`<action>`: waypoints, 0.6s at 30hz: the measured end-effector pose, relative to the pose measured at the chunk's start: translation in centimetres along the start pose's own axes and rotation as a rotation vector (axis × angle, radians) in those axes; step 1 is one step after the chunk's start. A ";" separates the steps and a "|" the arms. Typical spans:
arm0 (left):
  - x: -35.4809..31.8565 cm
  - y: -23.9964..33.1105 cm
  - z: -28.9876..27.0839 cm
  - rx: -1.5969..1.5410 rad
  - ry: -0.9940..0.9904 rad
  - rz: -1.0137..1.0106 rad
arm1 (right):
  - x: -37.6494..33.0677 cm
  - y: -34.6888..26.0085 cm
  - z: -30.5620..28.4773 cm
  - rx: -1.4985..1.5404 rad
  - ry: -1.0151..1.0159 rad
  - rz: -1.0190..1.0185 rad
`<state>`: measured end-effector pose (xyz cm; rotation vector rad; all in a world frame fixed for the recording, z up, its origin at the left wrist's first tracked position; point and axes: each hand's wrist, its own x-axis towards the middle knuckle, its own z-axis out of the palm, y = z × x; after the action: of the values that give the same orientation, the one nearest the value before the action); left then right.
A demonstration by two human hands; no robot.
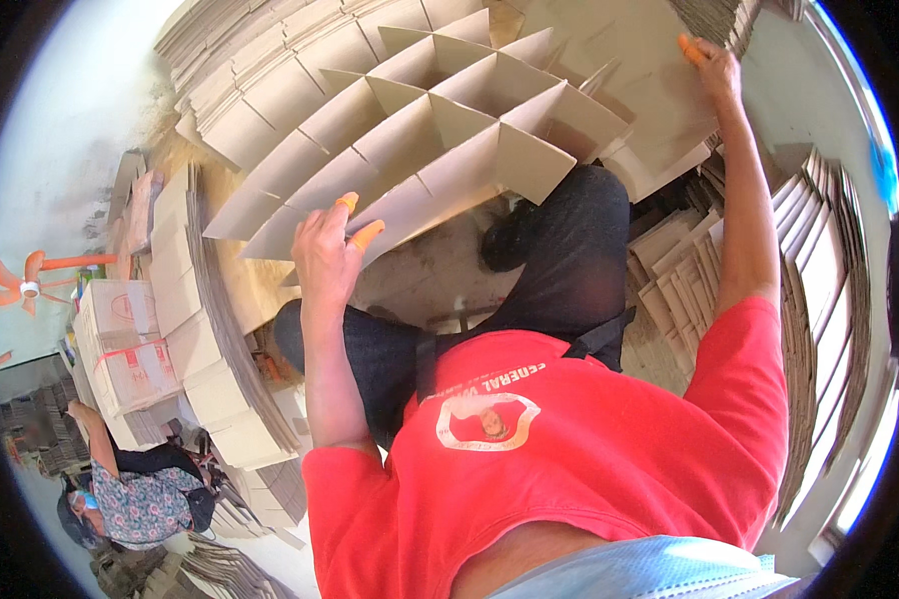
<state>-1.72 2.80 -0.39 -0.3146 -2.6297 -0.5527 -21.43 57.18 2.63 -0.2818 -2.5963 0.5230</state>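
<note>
A brown cardboard divider (pixel 370 150) of interlocked, slotted strips stands open as a grid in front of me, above my knees. My left hand (pixel 327 250), with orange covers on two fingertips, is closed at the near strip's lower edge. Stretched out to the far right, my right hand (pixel 717 72) has its fingers curled, with an orange cover showing on one. It is by the edge of a wide flat cardboard sheet (pixel 659 90), close to a stack of cardboard strips (pixel 721 22). What the right fingers pinch, if anything, is hidden.
Stacked cardboard pieces (pixel 240 90) lie behind the divider; more stacks (pixel 819 280) lean at the right. At left are a tall stack (pixel 195 309), a taped carton (pixel 125 339) and an orange fan (pixel 30 283). Another person (pixel 150 499) is at the lower left.
</note>
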 end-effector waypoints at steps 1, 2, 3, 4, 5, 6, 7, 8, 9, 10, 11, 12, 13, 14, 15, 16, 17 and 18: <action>-0.2 -0.3 0.1 0.002 -0.012 -0.021 | -0.4 -2.8 -1.7 -0.039 0.103 -0.057; -0.5 -0.8 0.2 0.003 -0.024 -0.041 | -0.9 -5.5 -3.2 -0.109 0.160 -0.078; -0.6 -1.0 0.4 0.004 -0.036 -0.059 | -1.5 -8.3 -4.8 -0.179 0.218 -0.099; -0.5 -1.0 0.3 -0.029 -0.064 -0.086 | -2.1 -10.8 -6.4 -0.250 0.279 -0.119; -0.5 -0.9 0.2 -0.060 -0.090 -0.115 | -2.4 -12.9 -7.8 -0.060 0.299 -0.175; -0.5 -1.0 0.1 -0.093 -0.115 -0.143 | -2.6 -14.9 -9.3 0.129 0.319 -0.232; -0.5 -1.1 0.2 -0.097 -0.098 -0.132 | -3.1 -16.9 -10.4 0.322 0.334 -0.290; -0.6 -1.3 0.4 -0.101 -0.081 -0.123 | -4.0 -19.0 -11.5 0.538 0.231 -0.375; -0.8 -1.5 0.4 -0.100 -0.063 -0.120 | -5.0 -21.1 -12.4 0.758 0.117 -0.459; -0.8 -1.7 0.5 -0.118 -0.070 -0.130 | -6.2 -23.0 -12.8 0.973 -0.004 -0.539; -0.9 -1.8 0.6 -0.131 -0.077 -0.146 | -7.3 -24.6 -12.5 0.942 -0.041 -0.513; -0.9 -2.0 0.7 -0.146 -0.084 -0.160 | -8.3 -26.0 -12.2 0.909 -0.075 -0.486; -0.8 -2.0 0.7 -0.136 -0.075 -0.135 | -9.2 -27.2 -11.8 0.876 -0.111 -0.460; -0.7 -2.1 0.7 -0.127 -0.062 -0.107 | -10.1 -27.9 -11.6 0.733 -0.136 -0.561; -0.6 -2.1 0.7 -0.117 -0.050 -0.080 | -10.4 -28.5 -11.2 0.647 -0.194 -0.611; -0.8 -2.1 0.6 -0.126 -0.035 -0.076 | -10.7 -29.1 -10.9 0.565 -0.250 -0.666; -0.8 -2.1 0.8 -0.138 -0.023 -0.065 | -10.7 -29.4 -10.6 0.535 -0.336 -0.666; -0.8 -2.0 0.9 -0.151 -0.011 -0.053 | -10.8 -29.8 -10.3 0.525 -0.410 -0.646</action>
<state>-1.95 1.27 -2.16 -0.2947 -2.6186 -0.7711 -10.11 30.29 18.83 0.8836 -2.5786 1.0492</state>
